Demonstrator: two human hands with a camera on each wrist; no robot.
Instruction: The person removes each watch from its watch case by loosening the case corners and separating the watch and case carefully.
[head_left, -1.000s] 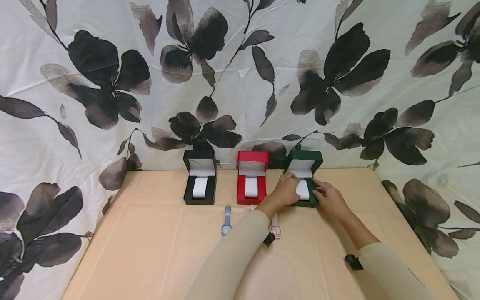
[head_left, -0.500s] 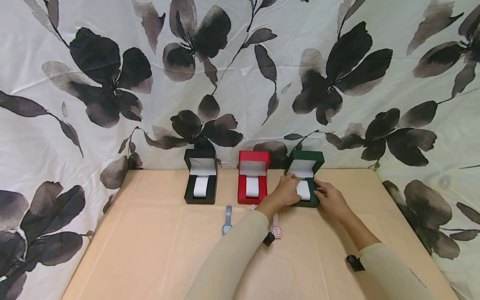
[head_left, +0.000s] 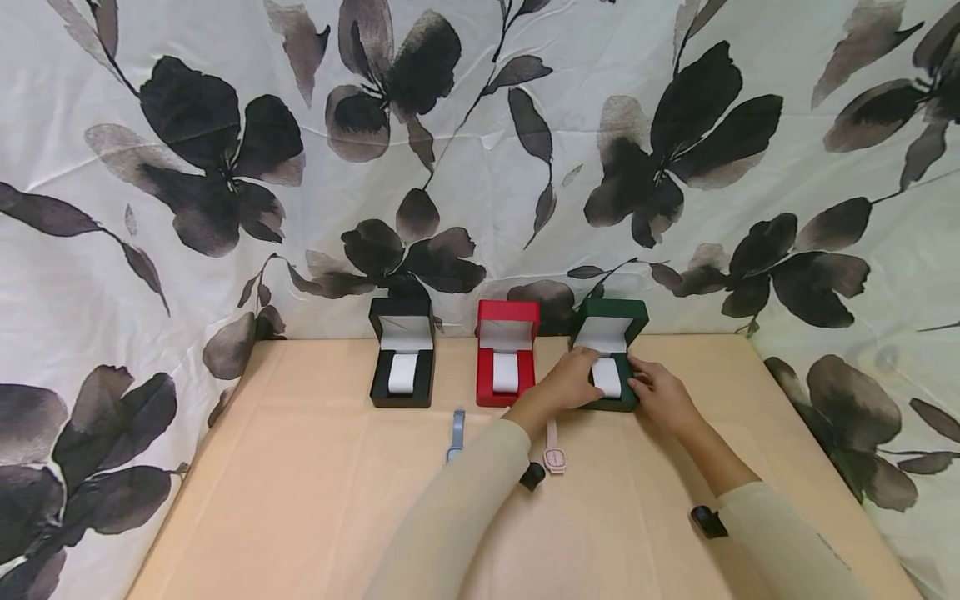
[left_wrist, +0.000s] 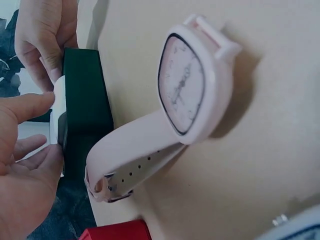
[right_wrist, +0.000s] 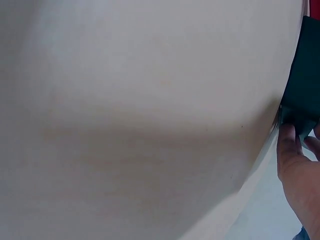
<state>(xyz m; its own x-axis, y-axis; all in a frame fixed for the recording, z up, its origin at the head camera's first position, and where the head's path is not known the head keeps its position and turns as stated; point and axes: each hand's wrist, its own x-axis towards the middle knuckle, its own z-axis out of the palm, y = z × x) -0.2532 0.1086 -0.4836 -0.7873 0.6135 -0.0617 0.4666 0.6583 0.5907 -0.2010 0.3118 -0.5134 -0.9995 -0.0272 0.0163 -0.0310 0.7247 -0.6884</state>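
The green watch box [head_left: 617,312] stands with its lid raised, a white cushion [head_left: 606,377] inside it. My left hand [head_left: 572,380] is at the box's left side; in the left wrist view its thumb and index finger [left_wrist: 30,107] pinch the cushion from two sides. From the right, my right hand [head_left: 663,398] grips the side of the green box, thumb near its front corner; the right wrist view shows its fingers against the green wall [right_wrist: 302,75]. A pink watch [left_wrist: 182,85] lies just in front, its strap buckled in a loop.
To the left stand a red watch box [head_left: 507,311] and a black watch box [head_left: 401,308], both with raised lids and white cushions. A blue watch [head_left: 457,429] lies partly behind the left sleeve [head_left: 457,508]. A floral cloth [head_left: 480,167] hangs behind the table [head_left: 300,467].
My left hand and forearm have shifted slightly left, showing a little more of the pink watch and covering more of the blue one. The right hand stays on the green box.
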